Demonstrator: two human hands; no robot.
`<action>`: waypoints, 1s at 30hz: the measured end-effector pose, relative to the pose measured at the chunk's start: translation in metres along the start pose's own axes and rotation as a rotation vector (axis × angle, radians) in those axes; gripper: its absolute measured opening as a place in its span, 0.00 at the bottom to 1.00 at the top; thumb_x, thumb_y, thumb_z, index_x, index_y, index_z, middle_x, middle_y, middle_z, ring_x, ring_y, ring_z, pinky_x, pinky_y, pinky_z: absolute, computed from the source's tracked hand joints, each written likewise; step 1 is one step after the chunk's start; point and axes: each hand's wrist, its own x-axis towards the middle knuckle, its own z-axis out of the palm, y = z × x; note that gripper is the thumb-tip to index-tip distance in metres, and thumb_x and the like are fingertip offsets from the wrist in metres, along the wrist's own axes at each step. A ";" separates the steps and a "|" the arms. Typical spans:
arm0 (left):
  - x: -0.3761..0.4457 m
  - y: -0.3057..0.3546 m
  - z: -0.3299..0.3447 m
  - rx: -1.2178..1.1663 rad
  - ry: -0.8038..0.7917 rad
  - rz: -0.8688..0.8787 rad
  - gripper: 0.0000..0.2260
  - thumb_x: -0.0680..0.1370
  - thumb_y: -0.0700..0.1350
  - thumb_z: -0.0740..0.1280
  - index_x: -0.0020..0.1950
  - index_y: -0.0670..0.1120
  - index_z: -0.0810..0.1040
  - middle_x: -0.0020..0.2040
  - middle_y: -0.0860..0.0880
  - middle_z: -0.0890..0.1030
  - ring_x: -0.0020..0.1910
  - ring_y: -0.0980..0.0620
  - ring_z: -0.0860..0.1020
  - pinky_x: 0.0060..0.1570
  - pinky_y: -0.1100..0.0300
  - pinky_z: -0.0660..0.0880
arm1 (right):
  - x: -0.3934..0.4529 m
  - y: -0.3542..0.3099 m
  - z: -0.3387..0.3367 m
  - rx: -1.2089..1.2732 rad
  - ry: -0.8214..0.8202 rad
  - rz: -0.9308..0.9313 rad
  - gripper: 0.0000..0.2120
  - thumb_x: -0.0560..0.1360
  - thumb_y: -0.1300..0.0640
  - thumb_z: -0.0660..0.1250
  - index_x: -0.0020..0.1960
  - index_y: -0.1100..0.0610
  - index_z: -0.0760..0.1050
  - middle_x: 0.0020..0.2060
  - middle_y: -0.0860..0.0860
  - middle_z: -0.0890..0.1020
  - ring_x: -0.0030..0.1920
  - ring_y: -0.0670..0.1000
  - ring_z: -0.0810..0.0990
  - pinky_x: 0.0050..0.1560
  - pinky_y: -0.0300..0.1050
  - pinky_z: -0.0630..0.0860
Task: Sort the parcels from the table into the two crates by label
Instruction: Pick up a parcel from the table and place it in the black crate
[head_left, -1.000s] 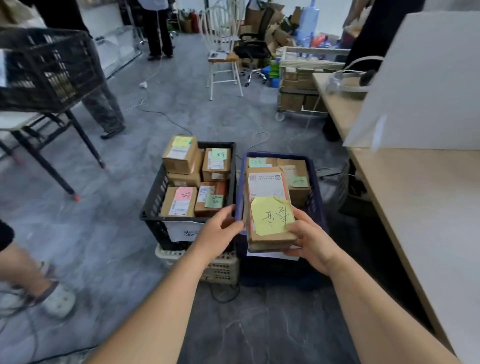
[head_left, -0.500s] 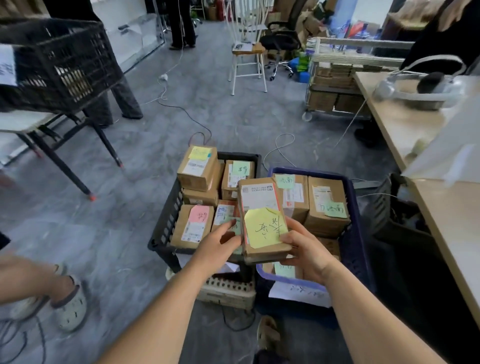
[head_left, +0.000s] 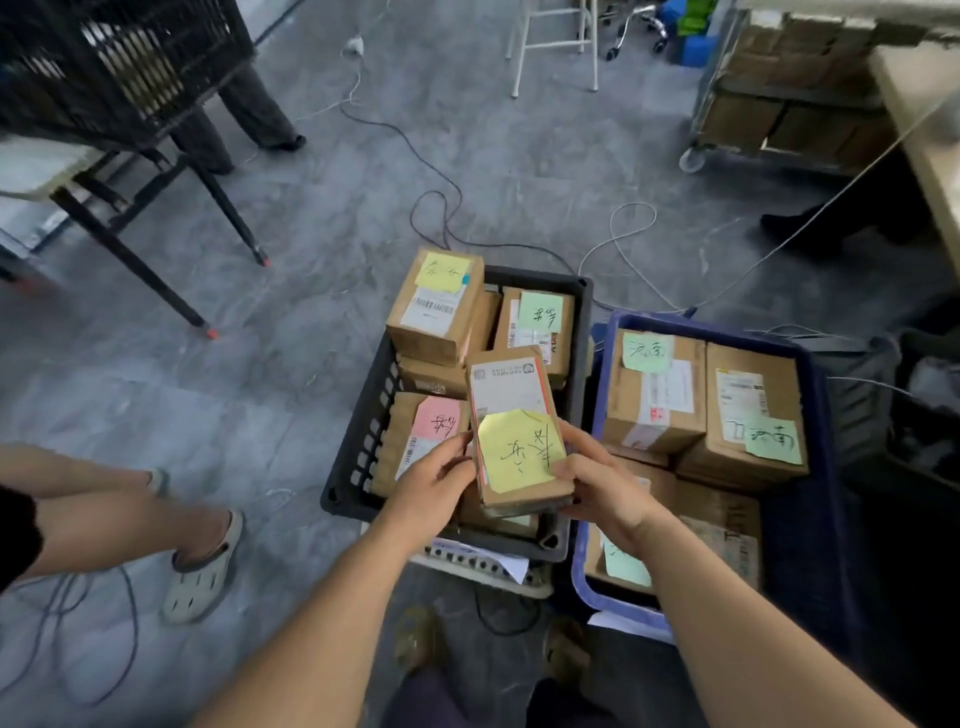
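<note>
Fingers (head_left: 569, 470) of both hands are clamped on the parcel (head_left: 511, 410), held over the black crate (head_left: 358, 447), its long axis running 12 to 6 o'clock, the left hand (head_left: 434, 486) at 9 o'clock.

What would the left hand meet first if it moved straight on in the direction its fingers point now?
The left hand already touches the held parcel on its left side, so it would press into that parcel first. Its fingers point right and slightly forward; depth beyond is unclear.
</note>
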 end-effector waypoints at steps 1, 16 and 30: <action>0.004 -0.003 -0.006 -0.021 0.000 -0.007 0.17 0.82 0.49 0.60 0.71 0.58 0.68 0.65 0.59 0.71 0.63 0.60 0.68 0.58 0.63 0.64 | 0.008 0.003 0.007 0.007 -0.001 0.011 0.42 0.58 0.47 0.72 0.72 0.40 0.68 0.57 0.53 0.83 0.55 0.59 0.80 0.60 0.57 0.76; 0.112 -0.097 -0.112 0.023 -0.078 -0.121 0.19 0.82 0.46 0.60 0.74 0.54 0.65 0.57 0.51 0.78 0.52 0.54 0.78 0.53 0.55 0.78 | 0.130 0.052 0.140 0.214 0.094 0.134 0.39 0.62 0.53 0.74 0.72 0.41 0.67 0.59 0.51 0.82 0.62 0.57 0.78 0.65 0.59 0.73; 0.172 -0.127 -0.124 0.481 -0.012 -0.072 0.21 0.82 0.51 0.55 0.76 0.58 0.59 0.65 0.47 0.69 0.58 0.47 0.75 0.56 0.51 0.74 | 0.182 0.057 0.171 -0.068 0.256 0.167 0.25 0.81 0.50 0.62 0.76 0.41 0.59 0.59 0.49 0.79 0.59 0.48 0.76 0.63 0.51 0.73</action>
